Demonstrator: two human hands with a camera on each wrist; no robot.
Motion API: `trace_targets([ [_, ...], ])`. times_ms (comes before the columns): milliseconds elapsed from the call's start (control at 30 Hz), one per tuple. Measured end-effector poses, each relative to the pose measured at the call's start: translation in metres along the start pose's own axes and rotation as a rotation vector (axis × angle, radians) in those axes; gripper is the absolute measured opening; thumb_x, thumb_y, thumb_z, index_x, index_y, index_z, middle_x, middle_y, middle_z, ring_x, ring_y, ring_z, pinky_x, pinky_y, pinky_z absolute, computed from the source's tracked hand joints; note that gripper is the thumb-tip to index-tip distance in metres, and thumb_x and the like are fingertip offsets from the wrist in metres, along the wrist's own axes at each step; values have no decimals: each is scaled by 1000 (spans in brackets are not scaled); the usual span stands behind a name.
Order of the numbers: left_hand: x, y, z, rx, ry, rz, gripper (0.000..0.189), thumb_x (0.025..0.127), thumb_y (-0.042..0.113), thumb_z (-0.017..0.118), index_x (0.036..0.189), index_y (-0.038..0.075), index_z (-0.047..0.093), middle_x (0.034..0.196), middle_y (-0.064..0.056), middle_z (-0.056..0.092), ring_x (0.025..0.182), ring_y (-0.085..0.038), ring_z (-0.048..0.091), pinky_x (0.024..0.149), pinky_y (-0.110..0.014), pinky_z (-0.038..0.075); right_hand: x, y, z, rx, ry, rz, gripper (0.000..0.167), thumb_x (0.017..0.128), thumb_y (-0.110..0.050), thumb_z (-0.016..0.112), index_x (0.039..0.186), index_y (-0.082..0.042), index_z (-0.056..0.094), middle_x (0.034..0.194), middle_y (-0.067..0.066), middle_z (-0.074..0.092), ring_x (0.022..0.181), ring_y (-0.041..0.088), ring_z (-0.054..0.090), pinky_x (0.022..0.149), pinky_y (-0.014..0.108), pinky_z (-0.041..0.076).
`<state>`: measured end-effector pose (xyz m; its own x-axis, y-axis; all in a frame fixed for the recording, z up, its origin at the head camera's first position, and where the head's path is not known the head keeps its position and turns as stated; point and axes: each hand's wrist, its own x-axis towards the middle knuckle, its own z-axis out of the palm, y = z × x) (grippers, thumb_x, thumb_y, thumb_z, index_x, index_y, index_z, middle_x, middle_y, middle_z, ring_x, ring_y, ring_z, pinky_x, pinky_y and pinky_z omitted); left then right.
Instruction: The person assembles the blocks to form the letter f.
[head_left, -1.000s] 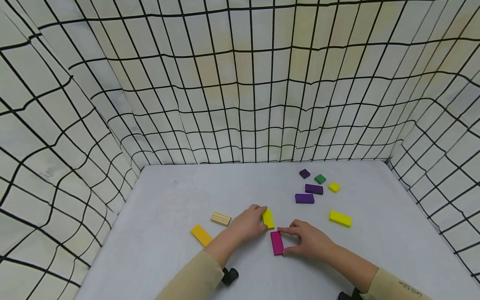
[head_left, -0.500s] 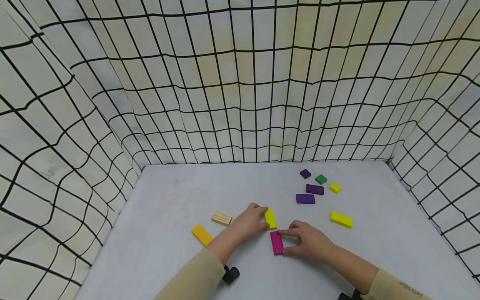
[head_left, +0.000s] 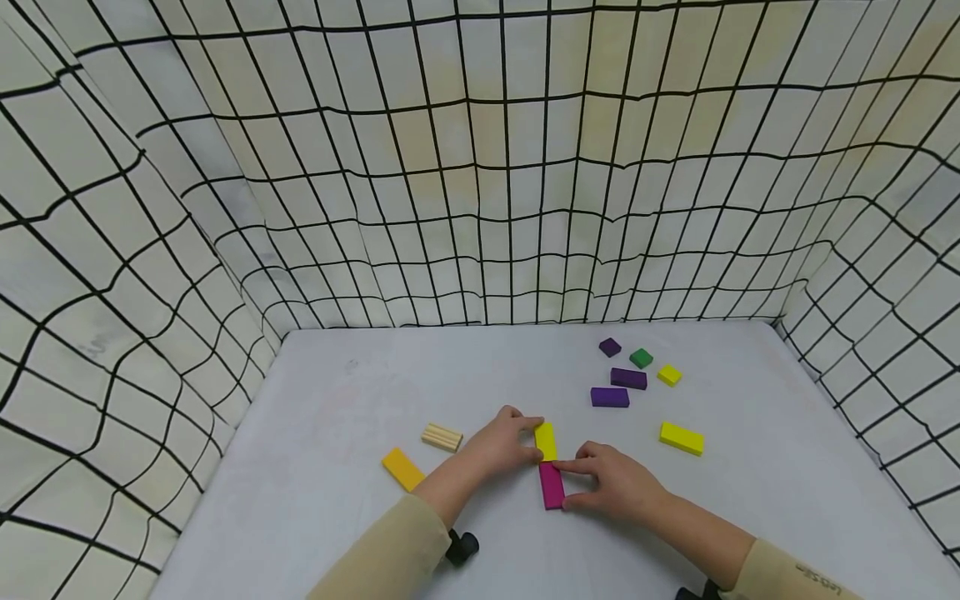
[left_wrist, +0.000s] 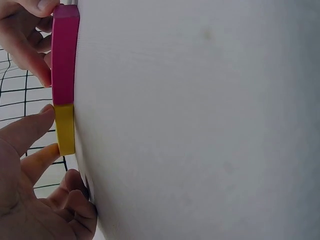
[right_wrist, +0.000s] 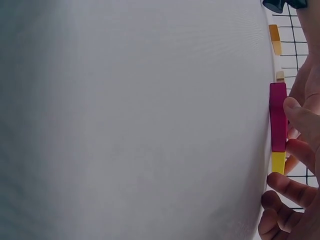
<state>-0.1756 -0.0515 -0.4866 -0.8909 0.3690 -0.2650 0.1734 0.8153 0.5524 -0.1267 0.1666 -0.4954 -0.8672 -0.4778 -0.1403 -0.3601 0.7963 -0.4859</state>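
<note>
Near the middle of the white table, a yellow block (head_left: pixel 547 442) and a magenta block (head_left: pixel 552 487) lie end to end. My left hand (head_left: pixel 497 447) holds the yellow block from its left side, index finger at the far end and thumb near the joint. From the right, my right hand (head_left: pixel 617 482) holds the magenta block, its index finger by the joint and thumb near the close end. In the left wrist view the magenta block (left_wrist: pixel 65 55) meets the yellow block (left_wrist: pixel 65 130) in one line. The right wrist view shows the magenta block (right_wrist: pixel 278 117) beside my thumb.
An orange block (head_left: pixel 403 469) and a ribbed light wood piece (head_left: pixel 442 437) lie left of my left forearm. Farther right are a long yellow block (head_left: pixel 682 438), purple blocks (head_left: pixel 610 397), a green block (head_left: pixel 641 358) and a small yellow one (head_left: pixel 670 375). Black netting (head_left: pixel 510 167) surrounds the table.
My left hand has moved the yellow block slightly right, and the gap between it and the magenta block has closed. The magenta block has shifted very little under my right hand.
</note>
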Motion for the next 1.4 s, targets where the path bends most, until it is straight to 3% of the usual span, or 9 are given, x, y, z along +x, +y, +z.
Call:
trace_targets([
  [600,-1,-2,0,-3,-8,24,58,86,36,77,140,25,58,128,-10,50,105,-23,55,94,-41,51,0,-1,1,-28,5,-8,58,76,-56,79,127,-32,69,100,-11,56,87,8,49,73,27,52],
  [933,0,-3,2,-16,-6,18,58,86,36,77,140,27,58,128,-9,49,105,-23,55,92,-41,51,4,2,-1,27,4,26,58,79,-52,78,131,-29,67,103,-10,58,92,9,52,78,31,54],
  [1400,-1,-4,-2,-24,-8,32,56,87,34,76,139,25,58,130,-10,49,106,-24,55,94,-43,50,13,-2,3,-29,35,8,58,80,-50,78,133,-29,65,99,-11,56,85,7,51,73,25,52],
])
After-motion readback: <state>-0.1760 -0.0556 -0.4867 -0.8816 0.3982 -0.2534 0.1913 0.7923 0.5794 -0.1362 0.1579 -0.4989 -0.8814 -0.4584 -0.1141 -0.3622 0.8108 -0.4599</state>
